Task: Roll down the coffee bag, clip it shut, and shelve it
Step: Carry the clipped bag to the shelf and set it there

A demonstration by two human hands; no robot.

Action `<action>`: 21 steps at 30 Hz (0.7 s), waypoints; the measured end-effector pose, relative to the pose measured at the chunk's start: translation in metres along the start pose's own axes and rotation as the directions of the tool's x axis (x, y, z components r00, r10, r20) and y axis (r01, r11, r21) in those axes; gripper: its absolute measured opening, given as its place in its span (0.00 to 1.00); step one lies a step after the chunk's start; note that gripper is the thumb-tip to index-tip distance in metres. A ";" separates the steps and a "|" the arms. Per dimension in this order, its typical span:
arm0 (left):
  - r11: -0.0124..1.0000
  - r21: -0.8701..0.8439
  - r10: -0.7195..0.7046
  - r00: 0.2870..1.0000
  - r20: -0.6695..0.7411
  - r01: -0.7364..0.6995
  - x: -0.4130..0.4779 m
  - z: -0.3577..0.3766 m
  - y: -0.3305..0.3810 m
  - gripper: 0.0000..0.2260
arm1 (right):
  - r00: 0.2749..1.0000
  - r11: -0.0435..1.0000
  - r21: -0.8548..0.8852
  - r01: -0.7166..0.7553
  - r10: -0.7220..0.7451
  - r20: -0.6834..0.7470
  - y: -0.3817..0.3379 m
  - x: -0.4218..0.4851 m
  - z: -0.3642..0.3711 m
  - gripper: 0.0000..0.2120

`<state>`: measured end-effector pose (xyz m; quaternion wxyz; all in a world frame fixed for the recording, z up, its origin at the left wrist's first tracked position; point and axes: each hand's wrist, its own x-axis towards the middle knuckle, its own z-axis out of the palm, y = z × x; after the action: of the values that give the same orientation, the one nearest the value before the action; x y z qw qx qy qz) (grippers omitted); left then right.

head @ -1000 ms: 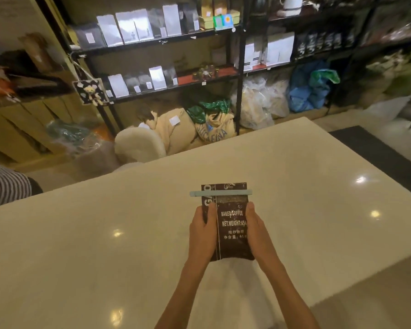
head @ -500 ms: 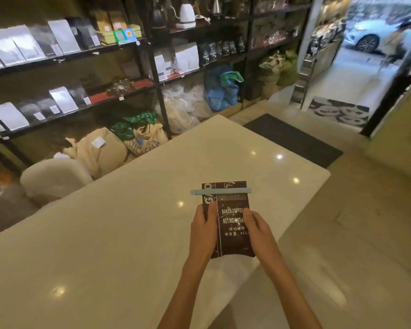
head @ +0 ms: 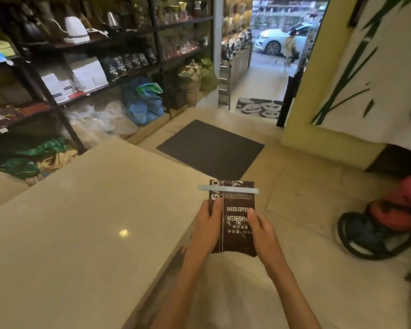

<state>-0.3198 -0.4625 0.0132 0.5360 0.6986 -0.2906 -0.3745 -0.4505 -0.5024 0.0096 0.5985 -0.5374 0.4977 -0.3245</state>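
A dark brown coffee bag [head: 235, 233] with white lettering hangs in the air past the right end of the beige counter [head: 81, 222]. A pale blue clip [head: 228, 189] sits across the bag just below its top. My left hand [head: 208, 225] grips the bag's left edge with the thumb on its front. My right hand [head: 262, 230] grips the right edge the same way. Black metal shelves [head: 100, 74] with white and dark coffee bags stand along the back left wall.
A dark floor mat [head: 211, 148] lies beyond the counter, toward an open doorway [head: 266, 74] to the street. Sacks and plastic bags [head: 142, 100] are piled under the shelves. Red and dark bags [head: 384, 222] lie on the floor at right, below a cream wall.
The view has swung to the right, from the shelves toward the doorway. The bag, held in both hands, has left the counter top and now hangs over the floor beside it.
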 end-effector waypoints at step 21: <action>1.000 0.005 0.002 0.976 0.216 -0.003 0.294 0.237 0.095 0.14 | 0.986 0.998 0.066 -0.003 0.014 -0.168 -0.068 0.321 -0.156 0.13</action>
<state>-0.3559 -0.8502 0.0088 0.5000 0.6547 -0.3488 -0.4469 -0.4939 -0.8631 0.0078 0.5728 -0.4859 0.5380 -0.3824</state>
